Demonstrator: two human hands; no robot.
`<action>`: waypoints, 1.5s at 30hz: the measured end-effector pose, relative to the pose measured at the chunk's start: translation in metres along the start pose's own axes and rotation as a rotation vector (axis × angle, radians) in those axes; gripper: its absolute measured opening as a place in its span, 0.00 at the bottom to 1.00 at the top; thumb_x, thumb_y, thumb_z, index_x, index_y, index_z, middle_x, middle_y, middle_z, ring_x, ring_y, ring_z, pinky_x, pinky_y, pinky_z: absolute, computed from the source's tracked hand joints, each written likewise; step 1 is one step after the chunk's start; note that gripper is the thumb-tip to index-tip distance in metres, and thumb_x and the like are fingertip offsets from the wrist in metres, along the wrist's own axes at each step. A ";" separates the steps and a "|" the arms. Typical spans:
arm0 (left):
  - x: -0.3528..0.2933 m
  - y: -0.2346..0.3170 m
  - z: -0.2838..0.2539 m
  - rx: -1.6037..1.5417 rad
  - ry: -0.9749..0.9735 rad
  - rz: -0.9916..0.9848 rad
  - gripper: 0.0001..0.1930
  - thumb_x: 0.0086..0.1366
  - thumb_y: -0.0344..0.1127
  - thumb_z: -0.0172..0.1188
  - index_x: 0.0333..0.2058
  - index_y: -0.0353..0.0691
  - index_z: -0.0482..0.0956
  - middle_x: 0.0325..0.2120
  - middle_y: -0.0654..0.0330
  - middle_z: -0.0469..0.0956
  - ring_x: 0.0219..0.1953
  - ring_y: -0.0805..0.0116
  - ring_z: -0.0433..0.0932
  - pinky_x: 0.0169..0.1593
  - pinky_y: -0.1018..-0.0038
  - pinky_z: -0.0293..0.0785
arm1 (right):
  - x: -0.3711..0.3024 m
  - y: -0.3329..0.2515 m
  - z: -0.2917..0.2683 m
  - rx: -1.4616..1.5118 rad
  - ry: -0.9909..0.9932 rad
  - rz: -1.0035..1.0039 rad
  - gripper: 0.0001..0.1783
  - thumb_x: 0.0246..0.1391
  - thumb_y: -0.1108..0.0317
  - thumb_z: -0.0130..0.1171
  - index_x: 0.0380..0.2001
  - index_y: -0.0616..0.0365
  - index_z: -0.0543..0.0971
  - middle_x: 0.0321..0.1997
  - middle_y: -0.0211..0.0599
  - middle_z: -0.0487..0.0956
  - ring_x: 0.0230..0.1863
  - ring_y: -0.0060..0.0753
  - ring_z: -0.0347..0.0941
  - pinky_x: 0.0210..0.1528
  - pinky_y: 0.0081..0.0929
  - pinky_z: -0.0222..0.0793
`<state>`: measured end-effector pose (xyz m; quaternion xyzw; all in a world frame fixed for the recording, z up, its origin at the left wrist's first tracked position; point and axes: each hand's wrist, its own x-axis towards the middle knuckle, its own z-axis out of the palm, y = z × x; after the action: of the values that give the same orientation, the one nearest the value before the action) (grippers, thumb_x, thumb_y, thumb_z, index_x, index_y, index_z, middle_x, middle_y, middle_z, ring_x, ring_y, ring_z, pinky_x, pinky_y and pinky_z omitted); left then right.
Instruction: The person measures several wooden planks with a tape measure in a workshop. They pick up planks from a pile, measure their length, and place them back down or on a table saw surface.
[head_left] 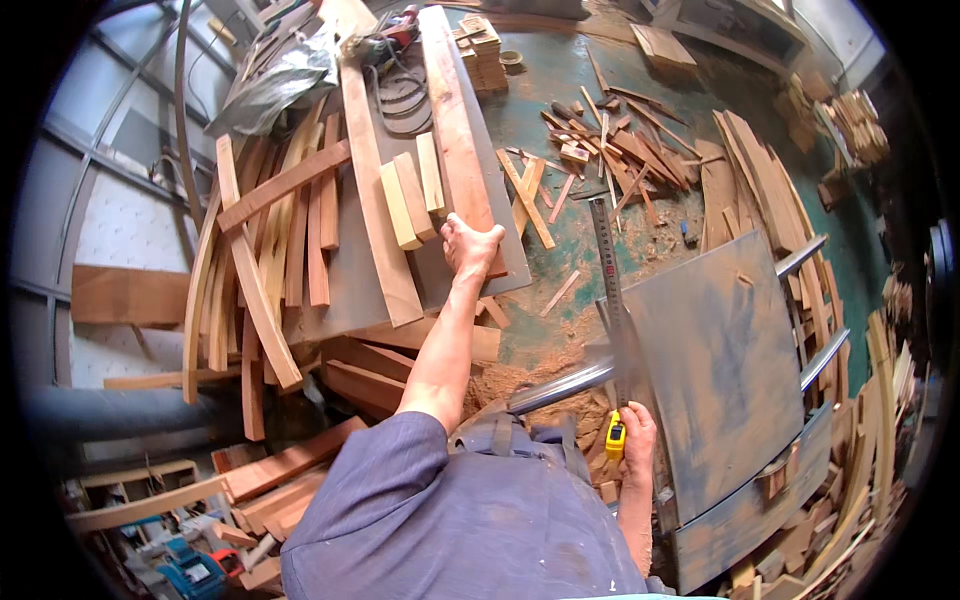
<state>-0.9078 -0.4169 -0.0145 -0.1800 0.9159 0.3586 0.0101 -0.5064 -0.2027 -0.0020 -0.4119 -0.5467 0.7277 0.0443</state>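
Note:
My left hand grips the near end of a long reddish wooden board, which lies along the right side of a grey tabletop. Its fingers are curled on the wood, partly hidden from view. Lower right, my right hand is closed around a yellow tape measure. The tape's blade is drawn out and stretches away from me, beside the left edge of a dusty metal machine table. Left of the gripped board lie several short wooden blocks and another long plank.
Curved wooden strips pile up at the left. Offcuts litter the green floor ahead. Long boards lean beyond the machine table, whose metal rail crosses in front of me. Sawdust lies heaped near my body.

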 end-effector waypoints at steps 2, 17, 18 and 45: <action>-0.002 0.001 -0.006 -0.038 -0.039 -0.029 0.51 0.44 0.50 0.74 0.63 0.31 0.61 0.64 0.41 0.65 0.64 0.41 0.70 0.66 0.55 0.69 | 0.011 -0.009 0.001 -0.049 -0.075 -0.008 0.10 0.63 0.68 0.60 0.45 0.59 0.81 0.33 0.27 0.82 0.30 0.17 0.76 0.33 0.17 0.72; -0.037 -0.028 -0.019 0.061 0.064 -0.032 0.47 0.45 0.51 0.74 0.60 0.33 0.64 0.52 0.39 0.76 0.54 0.41 0.77 0.58 0.53 0.75 | 0.112 -0.076 0.021 -0.224 -0.326 -0.033 0.11 0.62 0.65 0.63 0.43 0.61 0.81 0.34 0.25 0.81 0.35 0.15 0.74 0.38 0.18 0.69; -0.041 -0.027 -0.018 0.123 0.114 -0.019 0.49 0.45 0.52 0.75 0.61 0.34 0.63 0.55 0.39 0.73 0.58 0.42 0.74 0.60 0.54 0.73 | 0.114 -0.086 0.025 -0.240 -0.324 -0.073 0.12 0.61 0.65 0.64 0.43 0.60 0.82 0.34 0.25 0.81 0.34 0.15 0.74 0.37 0.18 0.70; -0.134 -0.053 -0.034 -2.209 -0.965 -0.288 0.48 0.63 0.69 0.62 0.68 0.37 0.59 0.54 0.51 0.71 0.46 0.58 0.78 0.48 0.61 0.83 | 0.126 -0.081 0.047 -0.041 -0.351 0.110 0.12 0.64 0.65 0.60 0.46 0.59 0.79 0.34 0.35 0.84 0.32 0.23 0.79 0.36 0.22 0.76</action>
<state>-0.7605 -0.4319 -0.0042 -0.0399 -0.0093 0.9721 0.2312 -0.6503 -0.1411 -0.0012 -0.3088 -0.5373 0.7784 -0.1001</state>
